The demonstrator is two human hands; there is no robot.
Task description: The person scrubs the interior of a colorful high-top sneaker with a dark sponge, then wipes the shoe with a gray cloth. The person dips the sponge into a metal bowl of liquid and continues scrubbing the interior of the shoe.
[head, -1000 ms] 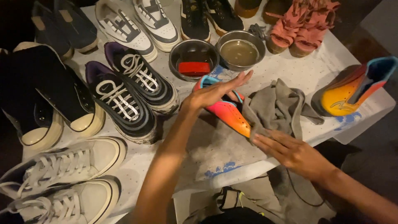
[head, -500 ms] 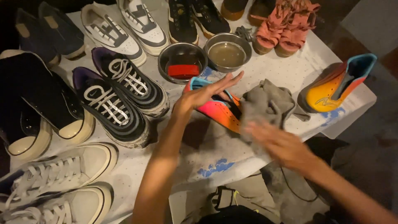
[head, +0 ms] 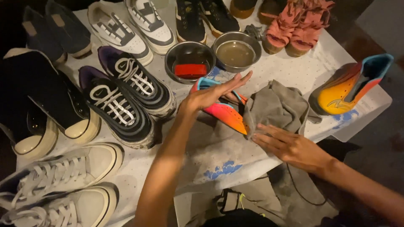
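A pink-to-orange shoe with a blue collar (head: 223, 113) lies on its side on the white table cover (head: 219, 155). My left hand (head: 212, 94) rests flat on the shoe's upper side, fingers stretched out together. A grey cloth (head: 280, 107) is draped over the shoe's toe end. My right hand (head: 292, 147) lies flat with its fingertips pressing the cloth's lower edge against the shoe. The matching orange and yellow shoe (head: 351, 86) stands at the table's right edge.
Two steel bowls stand behind the shoe, one with a red block (head: 190, 69), one with murky liquid (head: 235, 52). Black sneakers with white laces (head: 126, 98), white sneakers (head: 59, 185), black high-tops (head: 42, 101) and pink sandals (head: 294, 29) crowd the table.
My right hand slid up along the cloth over the shoe and came back down to its lower edge. My left hand stayed flat on the shoe.
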